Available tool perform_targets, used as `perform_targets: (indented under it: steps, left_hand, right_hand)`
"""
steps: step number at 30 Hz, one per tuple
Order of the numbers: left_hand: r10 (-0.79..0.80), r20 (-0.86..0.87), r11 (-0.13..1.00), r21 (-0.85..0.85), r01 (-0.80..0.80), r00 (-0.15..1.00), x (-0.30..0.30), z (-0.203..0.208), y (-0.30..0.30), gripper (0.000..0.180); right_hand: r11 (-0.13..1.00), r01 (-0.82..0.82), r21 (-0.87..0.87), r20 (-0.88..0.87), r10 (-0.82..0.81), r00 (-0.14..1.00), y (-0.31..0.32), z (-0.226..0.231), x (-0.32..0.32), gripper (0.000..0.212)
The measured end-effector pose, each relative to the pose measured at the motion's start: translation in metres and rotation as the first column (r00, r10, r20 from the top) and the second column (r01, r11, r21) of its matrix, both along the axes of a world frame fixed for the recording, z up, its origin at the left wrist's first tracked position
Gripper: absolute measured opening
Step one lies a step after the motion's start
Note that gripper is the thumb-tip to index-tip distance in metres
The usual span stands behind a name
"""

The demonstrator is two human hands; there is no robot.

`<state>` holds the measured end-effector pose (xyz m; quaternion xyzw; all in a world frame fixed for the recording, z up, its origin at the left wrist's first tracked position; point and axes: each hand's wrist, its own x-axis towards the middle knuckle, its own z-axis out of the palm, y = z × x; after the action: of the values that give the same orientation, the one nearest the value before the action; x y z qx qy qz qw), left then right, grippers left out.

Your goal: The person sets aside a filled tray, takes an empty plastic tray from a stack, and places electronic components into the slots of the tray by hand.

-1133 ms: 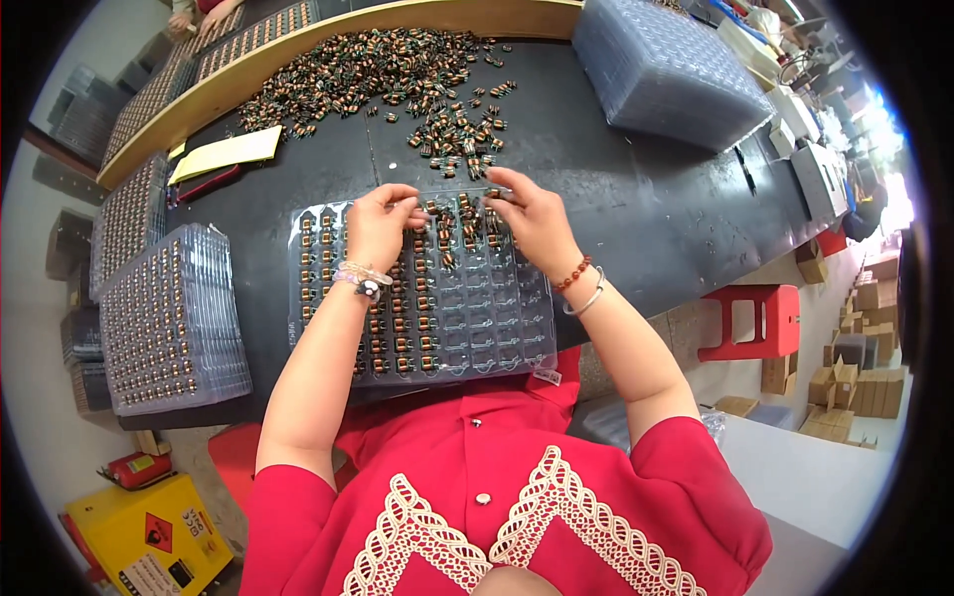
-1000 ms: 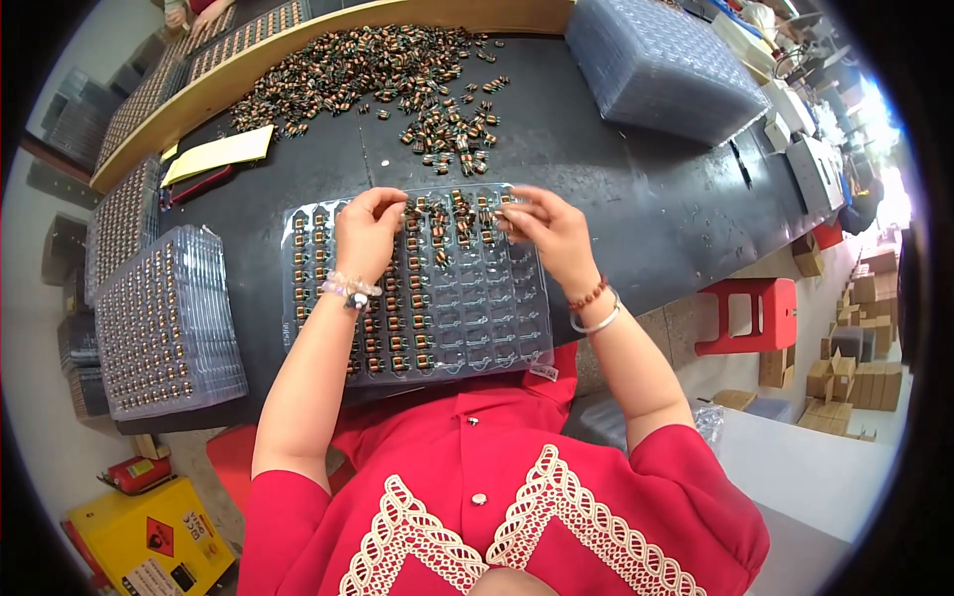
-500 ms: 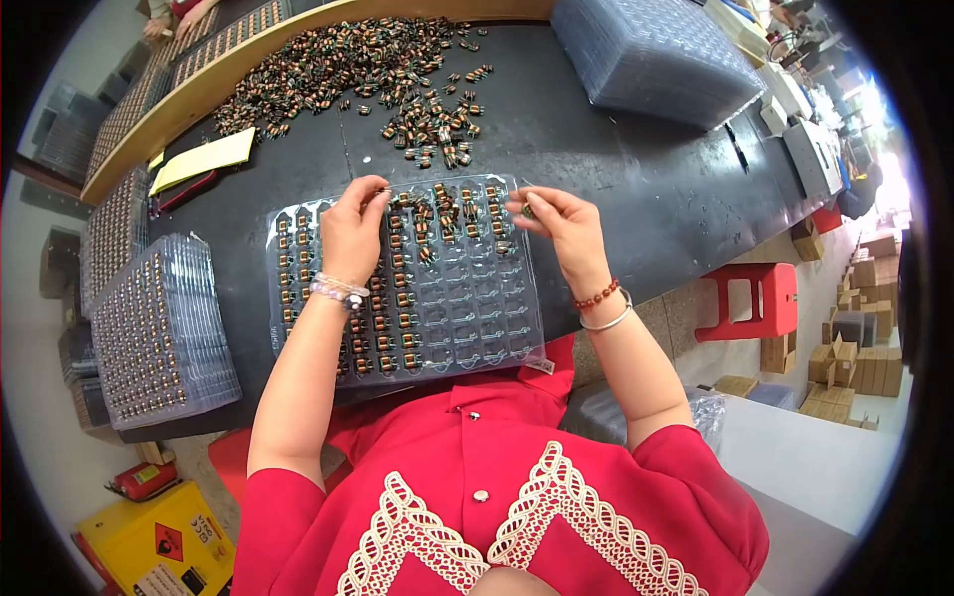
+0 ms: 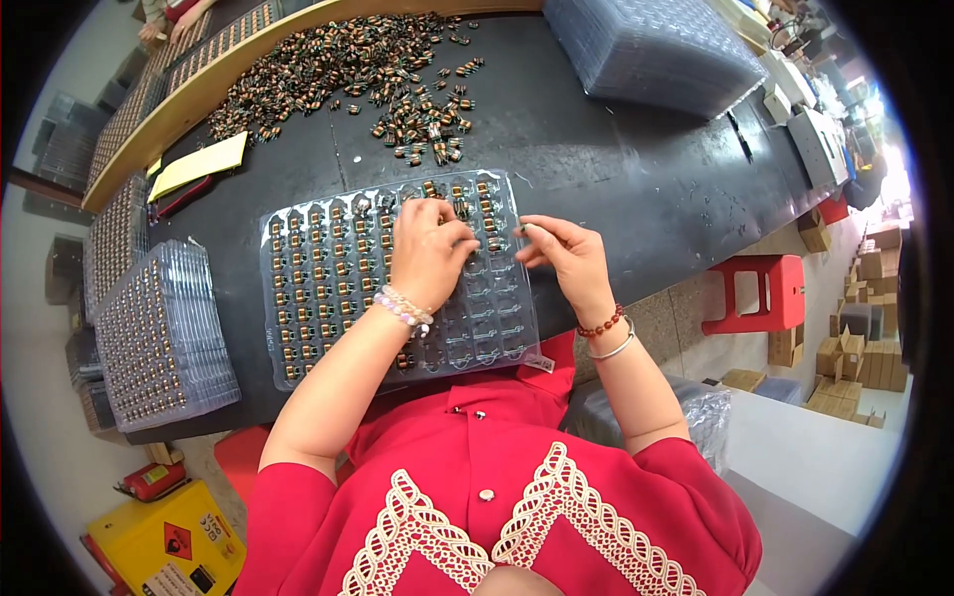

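Note:
A clear plastic tray (image 4: 502,328) lies in front of me, its left columns filled with small copper-wound coils (image 4: 320,253) with green ends. Its lower right pockets show no coils. My left hand (image 4: 427,253) is over the tray's middle, fingers bent and pressed together, hiding the pockets beneath; what they hold, if anything, I cannot make out. Just off the tray's right edge, my right hand (image 4: 568,260) pinches a small dark-green coil, mostly covered by the fingertips. Between the hands, some coils lie loose on the tray's upper part.
A large heap of coils (image 4: 328,70) spreads at the back against a wooden rail (image 4: 189,94). Stacked clear trays stand at left (image 4: 204,328) and back right (image 4: 646,60). A yellow pad (image 4: 204,164) and a red stool (image 4: 760,293) flank the black table (image 4: 596,179).
My left hand has moved right and nearer, from the tray's far edge to over its middle. My right hand has come slightly nearer, still pinching.

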<state>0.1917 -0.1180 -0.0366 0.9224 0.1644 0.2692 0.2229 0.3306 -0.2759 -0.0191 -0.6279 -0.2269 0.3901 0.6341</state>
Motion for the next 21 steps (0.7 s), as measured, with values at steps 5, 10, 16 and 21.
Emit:
perform_targets:
  steps: [5,10,16,21]
  left_hand:
    - [0.202,-0.009,0.979,0.022,-0.202,0.979,0.003,0.008,0.021,0.019]
    - [0.072,-0.011,0.982,0.175,-0.069,0.997,0.003,0.003,0.031,0.02]
    - [0.024,-0.093,0.95,0.311,0.006,0.995,0.006,0.011,0.035,0.008]
    - [0.207,-0.042,0.845,-0.496,-0.2,0.977,-0.003,0.033,0.04,0.01]
  right_hand:
    - [1.0,0.022,0.016,0.443,-0.027,0.896,0.005,-0.003,-0.01,0.017]
    - [1.0,-0.025,-0.007,0.797,0.02,0.604,0.026,-0.003,-0.026,0.012]
    - [0.993,-0.111,-0.043,0.881,0.09,0.465,0.048,-0.007,-0.041,0.011]
    - [0.989,-0.071,-0.129,0.967,0.142,0.21,0.06,-0.006,-0.04,0.012]
